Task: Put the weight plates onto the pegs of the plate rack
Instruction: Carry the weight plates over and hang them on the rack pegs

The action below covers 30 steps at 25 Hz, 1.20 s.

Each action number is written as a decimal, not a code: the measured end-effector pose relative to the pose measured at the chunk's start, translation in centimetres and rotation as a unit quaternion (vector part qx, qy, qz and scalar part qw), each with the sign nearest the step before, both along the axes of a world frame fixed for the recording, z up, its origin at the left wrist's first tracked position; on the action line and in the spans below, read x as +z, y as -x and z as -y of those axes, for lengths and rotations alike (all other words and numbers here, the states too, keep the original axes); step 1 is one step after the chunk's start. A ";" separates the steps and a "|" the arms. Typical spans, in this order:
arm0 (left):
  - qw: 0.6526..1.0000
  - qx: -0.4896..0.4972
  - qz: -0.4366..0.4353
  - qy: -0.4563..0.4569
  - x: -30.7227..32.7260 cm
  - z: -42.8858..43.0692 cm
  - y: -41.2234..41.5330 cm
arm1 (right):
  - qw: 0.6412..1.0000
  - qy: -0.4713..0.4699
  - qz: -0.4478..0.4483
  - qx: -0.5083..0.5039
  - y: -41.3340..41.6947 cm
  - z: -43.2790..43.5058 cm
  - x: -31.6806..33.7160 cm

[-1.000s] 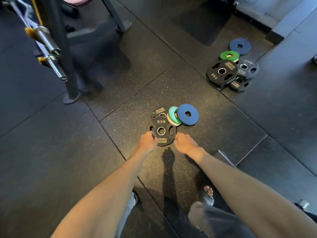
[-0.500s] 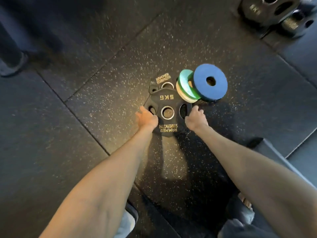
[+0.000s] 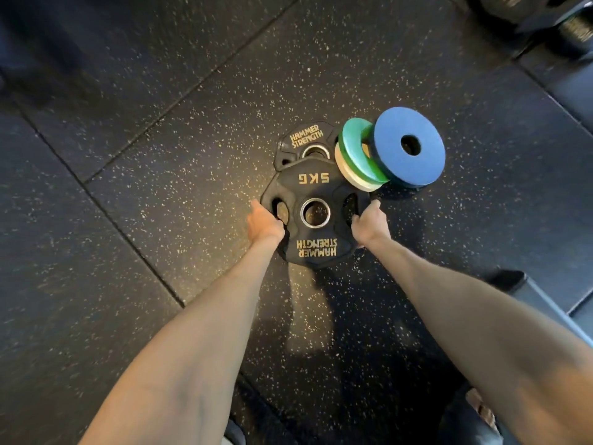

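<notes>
Head camera view, looking straight down at a dark rubber floor (image 3: 179,175) flecked with pale specks and crossed by tile seams. Nearest the viewer, at the lower right, bare toes (image 3: 480,409) show beside grey fabric. Two bare forearms reach away from the viewer, the left forearm (image 3: 199,348) from the lower left and the right forearm (image 3: 481,316) from the lower right. Both meet at a black 5 kg plate (image 3: 313,178) lying on the floor in the middle of the scene, with gold "HAMMER STRENGTH" lettering and a metal-lined centre hole. The left hand (image 3: 264,224) grips the plate's left side, fingers curled into the left grip slot, one fingertip showing through the opening. The right hand (image 3: 369,226) grips the right side, fingers hooked into the right slot and thumb lying along the outer rim. Whether the plate is raised off the floor cannot be told. Its far edge overlaps a smaller black plate (image 3: 305,138) of the same brand, just beyond it. To the right of that, touching one another, sit three small coloured discs: a pale disc (image 3: 348,176) and a green disc (image 3: 354,146) standing tilted on edge, and a larger blue disc (image 3: 407,162) leaning against them, its round hole facing up. Well apart, at the far right corner, more dark plates (image 3: 542,11) lie partly cut off by the frame and blurred.
</notes>
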<state>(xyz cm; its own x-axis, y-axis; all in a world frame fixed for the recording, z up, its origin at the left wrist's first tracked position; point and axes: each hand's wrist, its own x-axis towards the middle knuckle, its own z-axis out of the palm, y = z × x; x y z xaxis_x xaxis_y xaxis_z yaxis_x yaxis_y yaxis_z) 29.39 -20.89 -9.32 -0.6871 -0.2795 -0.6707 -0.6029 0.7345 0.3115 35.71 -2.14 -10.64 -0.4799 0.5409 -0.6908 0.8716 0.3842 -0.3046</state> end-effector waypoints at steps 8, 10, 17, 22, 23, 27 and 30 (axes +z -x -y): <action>0.998 0.030 0.063 0.005 13.7 2.7 -4.6 | 0.998 0.008 -0.016 0.060 -4.1 2.4 13.4; 0.998 0.043 0.047 -0.005 19.6 2.7 -4.8 | 0.997 0.012 -0.041 0.058 -4.4 2.4 19.2; 0.994 0.044 -0.062 -0.074 46.6 -1.1 -3.9 | 0.984 -0.021 -0.172 -0.039 -5.7 -0.4 46.0; 0.969 0.014 -0.178 -0.171 66.4 -6.2 -2.3 | 0.935 -0.085 -0.330 -0.094 -5.3 -4.4 66.5; 0.956 0.007 -0.216 -0.197 69.9 -7.2 -2.1 | 0.923 -0.112 -0.352 -0.110 -5.3 -5.0 70.1; 0.878 -0.050 -0.365 -0.306 83.0 -10.7 -3.0 | 0.844 -0.213 -0.450 -0.197 -7.2 -5.4 83.8; 0.809 -0.085 -0.441 -0.379 91.0 -13.6 -5.3 | 0.755 -0.279 -0.528 -0.270 -10.5 -5.3 92.5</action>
<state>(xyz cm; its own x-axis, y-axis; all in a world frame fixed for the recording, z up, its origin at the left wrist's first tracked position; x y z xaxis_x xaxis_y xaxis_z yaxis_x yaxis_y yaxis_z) 34.71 -7.24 81.66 -0.9771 0.1308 0.1678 0.1899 0.1804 0.9651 46.25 3.17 81.87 -0.2097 0.9200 0.3311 0.3313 0.3855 -0.8612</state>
